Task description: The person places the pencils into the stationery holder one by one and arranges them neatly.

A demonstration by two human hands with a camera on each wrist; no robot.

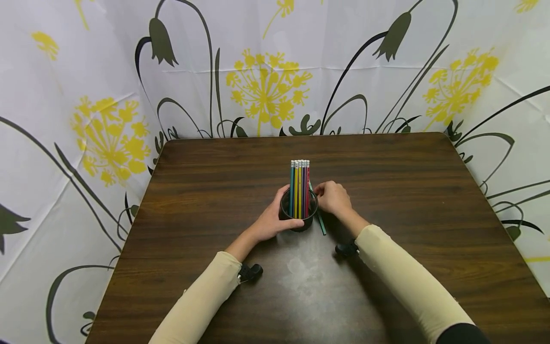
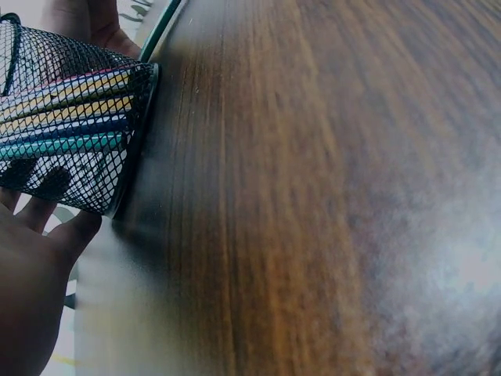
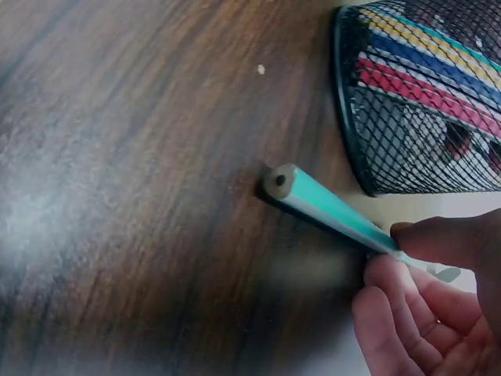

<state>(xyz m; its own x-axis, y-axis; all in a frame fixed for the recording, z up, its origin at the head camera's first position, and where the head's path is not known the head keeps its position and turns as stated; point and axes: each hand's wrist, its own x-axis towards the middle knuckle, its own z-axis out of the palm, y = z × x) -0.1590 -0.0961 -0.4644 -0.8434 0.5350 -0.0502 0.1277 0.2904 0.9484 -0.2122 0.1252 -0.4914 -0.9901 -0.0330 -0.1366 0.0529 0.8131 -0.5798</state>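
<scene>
A black wire-mesh pencil cup point(image 1: 302, 227) stands on the table with several pencils point(image 1: 299, 188) upright in it, eraser ends up. My left hand point(image 1: 271, 219) grips the cup from its left side, thumb across the front near the rim and fingers round the back. On the other side, my right hand point(image 1: 334, 197) pinches a green pencil point(image 3: 337, 211) between thumb and fingers. That pencil slants beside the cup, its blunt unsharpened end low over the tabletop and turned toward me. Through the mesh point(image 2: 94, 176) the teal, blue and yellow pencils show in the left wrist view.
The dark wood-grain table point(image 1: 206, 177) reaches back to a white curtain point(image 1: 343, 28) printed with yellow and grey-green flowers. Black wrist devices point(image 1: 250, 273) sit at both cuffs, close above the tabletop. A pale speck point(image 3: 261, 70) lies near the cup's base.
</scene>
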